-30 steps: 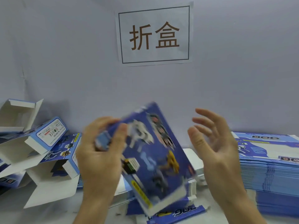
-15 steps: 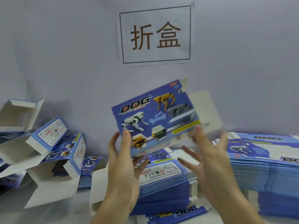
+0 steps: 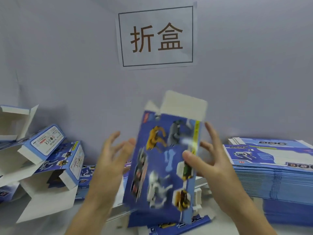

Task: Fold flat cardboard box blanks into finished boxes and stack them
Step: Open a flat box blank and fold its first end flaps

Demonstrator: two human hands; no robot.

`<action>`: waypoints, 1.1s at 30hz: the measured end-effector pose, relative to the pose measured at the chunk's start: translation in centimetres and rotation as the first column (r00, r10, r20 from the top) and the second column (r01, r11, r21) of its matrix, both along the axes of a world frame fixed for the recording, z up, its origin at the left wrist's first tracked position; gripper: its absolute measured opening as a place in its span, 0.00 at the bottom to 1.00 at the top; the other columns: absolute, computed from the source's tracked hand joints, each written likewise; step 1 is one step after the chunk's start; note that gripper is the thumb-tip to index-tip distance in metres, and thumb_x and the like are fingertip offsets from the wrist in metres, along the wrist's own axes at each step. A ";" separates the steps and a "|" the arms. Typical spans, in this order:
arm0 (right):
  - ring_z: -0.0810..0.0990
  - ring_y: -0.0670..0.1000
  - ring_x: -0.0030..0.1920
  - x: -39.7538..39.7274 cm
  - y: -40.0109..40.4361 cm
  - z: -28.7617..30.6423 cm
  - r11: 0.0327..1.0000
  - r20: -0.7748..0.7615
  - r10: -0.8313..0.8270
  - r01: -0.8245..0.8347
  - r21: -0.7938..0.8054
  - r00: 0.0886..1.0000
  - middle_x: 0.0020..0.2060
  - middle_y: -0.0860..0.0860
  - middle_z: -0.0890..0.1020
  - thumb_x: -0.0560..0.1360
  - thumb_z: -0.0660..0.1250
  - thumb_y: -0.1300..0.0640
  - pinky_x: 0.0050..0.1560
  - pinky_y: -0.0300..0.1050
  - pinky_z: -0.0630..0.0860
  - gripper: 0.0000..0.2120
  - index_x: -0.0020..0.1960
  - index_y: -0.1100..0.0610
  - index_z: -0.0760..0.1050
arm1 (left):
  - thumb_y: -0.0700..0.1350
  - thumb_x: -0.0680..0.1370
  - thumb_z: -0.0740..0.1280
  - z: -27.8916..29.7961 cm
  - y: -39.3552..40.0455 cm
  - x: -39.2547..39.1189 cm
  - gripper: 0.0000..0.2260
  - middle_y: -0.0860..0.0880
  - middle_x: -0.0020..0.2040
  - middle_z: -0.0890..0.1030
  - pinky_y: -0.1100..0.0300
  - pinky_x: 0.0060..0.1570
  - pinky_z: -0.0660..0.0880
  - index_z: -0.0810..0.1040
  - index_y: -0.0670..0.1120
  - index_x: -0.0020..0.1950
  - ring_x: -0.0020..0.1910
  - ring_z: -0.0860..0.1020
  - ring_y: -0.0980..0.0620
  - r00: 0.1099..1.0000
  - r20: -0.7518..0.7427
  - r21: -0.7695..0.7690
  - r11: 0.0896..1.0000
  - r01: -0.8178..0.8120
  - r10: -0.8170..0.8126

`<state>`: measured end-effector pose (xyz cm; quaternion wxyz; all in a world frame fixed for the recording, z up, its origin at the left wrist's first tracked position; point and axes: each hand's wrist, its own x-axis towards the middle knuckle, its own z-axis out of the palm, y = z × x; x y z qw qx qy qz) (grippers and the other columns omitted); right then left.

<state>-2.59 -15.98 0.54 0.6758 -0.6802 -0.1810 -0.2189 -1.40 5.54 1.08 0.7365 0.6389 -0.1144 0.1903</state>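
Note:
A blue box blank (image 3: 162, 167) printed with robot dogs stands upright in the air between my hands, its white flaps pointing up; it is motion-blurred. My right hand (image 3: 215, 168) pinches its right edge, thumb on the printed face and fingers behind. My left hand (image 3: 111, 163) is at the blank's left edge with fingers spread and straight; whether it touches the blank I cannot tell. A tall stack of flat blanks (image 3: 271, 167) lies on the right.
Several folded boxes (image 3: 47, 146) with open white flaps are piled loosely at the left on the table (image 3: 50, 224). More blanks (image 3: 176, 224) lie under the held one. A paper sign (image 3: 155, 36) hangs on the grey wall close behind.
The blank has turned from lying sideways to standing upright, flaps up. My right thumb has come onto its front face, and my left hand has opened beside its left edge.

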 end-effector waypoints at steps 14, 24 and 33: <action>0.81 0.34 0.56 0.4 3.2 -0.7 0.999 0.248 0.017 -0.025 0.028 0.969 0.55 0.32 0.82 0.76 0.67 0.40 0.48 0.26 0.76 0.29 0.75 0.35 0.63 | 0.63 0.61 0.77 -0.5 -1.4 -0.3 0.34 0.48 0.50 0.86 0.43 0.47 0.82 0.69 0.70 0.64 0.48 0.85 0.41 0.973 0.230 -0.026 0.999 0.027 -0.020; 0.79 0.33 0.56 0.4 3.4 -0.6 0.997 0.292 -0.069 0.072 0.000 0.954 0.54 0.32 0.82 0.77 0.61 0.41 0.47 0.23 0.73 0.21 0.69 0.42 0.73 | 0.75 0.59 0.74 -0.4 -1.9 -0.7 0.33 0.42 0.51 0.85 0.28 0.51 0.76 0.79 0.63 0.61 0.52 0.82 0.40 0.946 0.323 -0.075 0.997 -0.006 0.030; 0.86 0.54 0.42 -0.2 2.9 -0.3 0.992 0.170 0.124 -0.127 0.008 0.978 0.41 0.53 0.85 0.74 0.63 0.39 0.41 0.46 0.82 0.13 0.55 0.44 0.75 | 0.65 0.73 0.67 -0.9 -2.2 -0.6 0.18 0.35 0.40 0.80 0.54 0.31 0.81 0.80 0.51 0.45 0.35 0.83 0.45 0.939 0.343 0.008 1.000 0.003 -0.005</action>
